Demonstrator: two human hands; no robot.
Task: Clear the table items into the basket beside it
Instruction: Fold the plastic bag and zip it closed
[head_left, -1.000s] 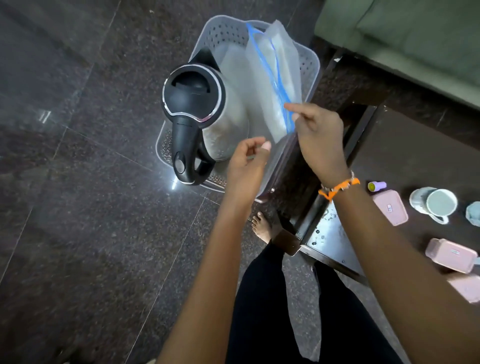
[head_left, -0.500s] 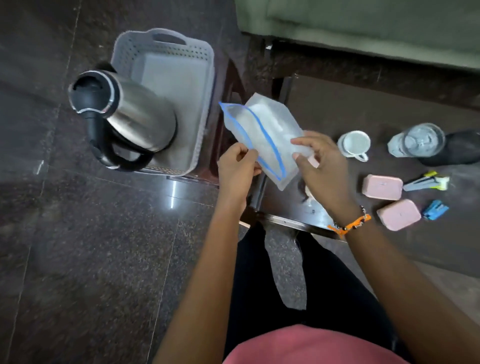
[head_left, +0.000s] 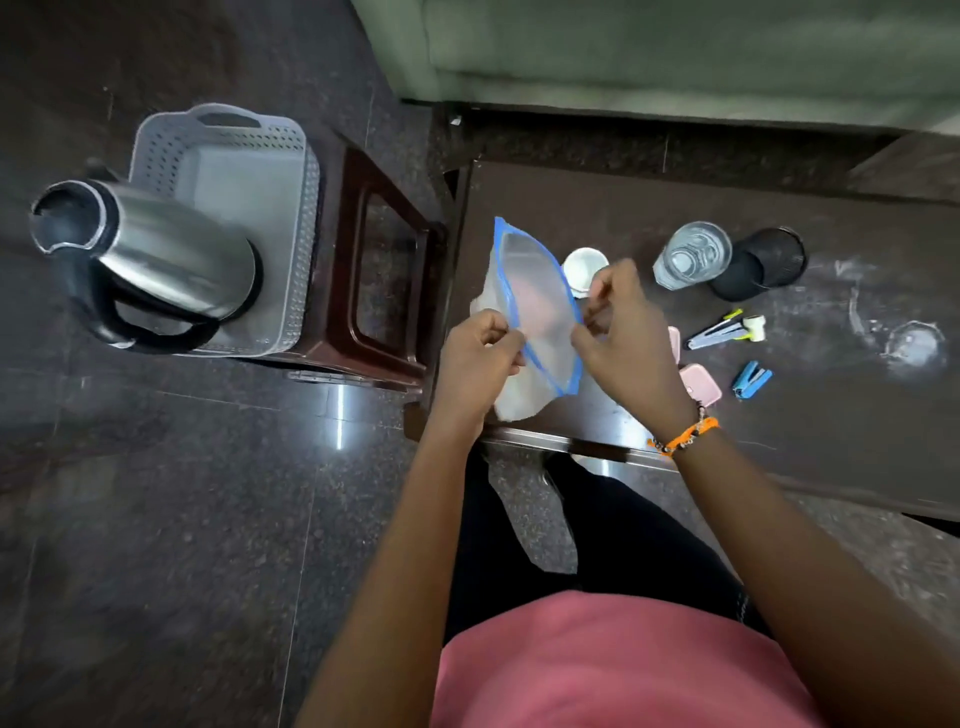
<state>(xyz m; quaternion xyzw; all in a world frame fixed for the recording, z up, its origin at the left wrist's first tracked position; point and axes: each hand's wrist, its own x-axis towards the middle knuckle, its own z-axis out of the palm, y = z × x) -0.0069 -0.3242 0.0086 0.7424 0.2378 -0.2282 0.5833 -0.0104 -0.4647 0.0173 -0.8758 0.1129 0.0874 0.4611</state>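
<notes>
Both hands (head_left: 480, 358) (head_left: 621, 332) pinch the bag's (head_left: 540, 312) blue edges over the table (head_left: 571, 208).

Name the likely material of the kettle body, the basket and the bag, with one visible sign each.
Kettle body: brushed metal, probably steel, showing soft reflections. Basket: grey moulded plastic, matte, perforated walls. Bag: thin translucent plastic film, blue zip edge.

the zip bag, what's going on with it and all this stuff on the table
A person holds a clear zip bag with a blue seal over the dark table, left hand and right hand each pinching one side of its mouth. On the table lie a white cup, a glass, a black cup, pink boxes and a blue stapler. The grey basket beside it holds a steel kettle.
</notes>
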